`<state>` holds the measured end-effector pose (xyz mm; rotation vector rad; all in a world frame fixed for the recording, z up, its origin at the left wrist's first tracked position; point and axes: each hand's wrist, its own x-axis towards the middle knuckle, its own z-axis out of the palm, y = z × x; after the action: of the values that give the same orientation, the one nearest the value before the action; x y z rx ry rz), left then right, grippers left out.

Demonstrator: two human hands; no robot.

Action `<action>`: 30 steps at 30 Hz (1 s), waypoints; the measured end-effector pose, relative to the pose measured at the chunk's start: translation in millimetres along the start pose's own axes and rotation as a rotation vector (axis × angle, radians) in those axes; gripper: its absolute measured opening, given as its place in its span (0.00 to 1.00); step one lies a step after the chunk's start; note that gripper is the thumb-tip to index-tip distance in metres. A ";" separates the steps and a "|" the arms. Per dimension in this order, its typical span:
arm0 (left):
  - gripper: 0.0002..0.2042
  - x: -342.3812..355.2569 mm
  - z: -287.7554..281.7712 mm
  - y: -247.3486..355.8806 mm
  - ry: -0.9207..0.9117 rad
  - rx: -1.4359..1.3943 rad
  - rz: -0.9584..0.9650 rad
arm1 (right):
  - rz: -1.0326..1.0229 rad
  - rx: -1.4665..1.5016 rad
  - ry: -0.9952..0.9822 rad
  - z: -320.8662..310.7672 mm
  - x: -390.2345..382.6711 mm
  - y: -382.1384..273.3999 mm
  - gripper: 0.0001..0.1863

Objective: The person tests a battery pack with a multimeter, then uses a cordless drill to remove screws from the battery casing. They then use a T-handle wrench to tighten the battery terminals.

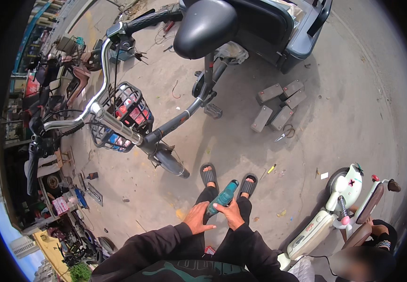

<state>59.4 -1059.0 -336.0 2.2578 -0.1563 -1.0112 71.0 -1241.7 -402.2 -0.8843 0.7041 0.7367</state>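
Observation:
My right hand (231, 211) grips a teal cylindrical object (223, 197), perhaps a bottle or tool, with a dark upper end. My left hand (197, 217) is beside its lower end, thumb stretched out, fingertips partly hidden at the object. Both hands are low in the centre, over my legs and dark sandals (208, 176). Above them stands a bicycle (173, 123) with a black saddle, a basket (121, 117) of colourful packages and a large dark rear box (302, 40).
Several grey batteries (270, 93) and scissors (284, 133) lie right of the bicycle. A cream scooter (316, 230) is at lower right, beside a person (375, 230). Parked two-wheelers (74, 82) and cluttered tools (83, 197) line the left; a small yellow object (271, 168) lies ahead.

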 end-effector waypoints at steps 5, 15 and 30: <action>0.29 -85.6 -109.0 72.4 0.132 0.120 -0.086 | 0.161 0.015 -0.130 101.2 -132.4 -52.1 0.38; 0.28 -286.7 -191.7 141.9 0.127 -0.099 0.074 | -0.485 -1.132 -1.324 195.6 -216.9 -151.8 0.29; 0.20 -390.5 -91.7 26.0 1.209 -0.399 -0.156 | 0.548 0.044 -0.728 364.4 -206.6 -23.6 0.14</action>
<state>-143.8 -894.0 -30.9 2.1278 0.6755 0.3539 59.0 -992.7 -64.6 -0.3188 0.2943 1.4290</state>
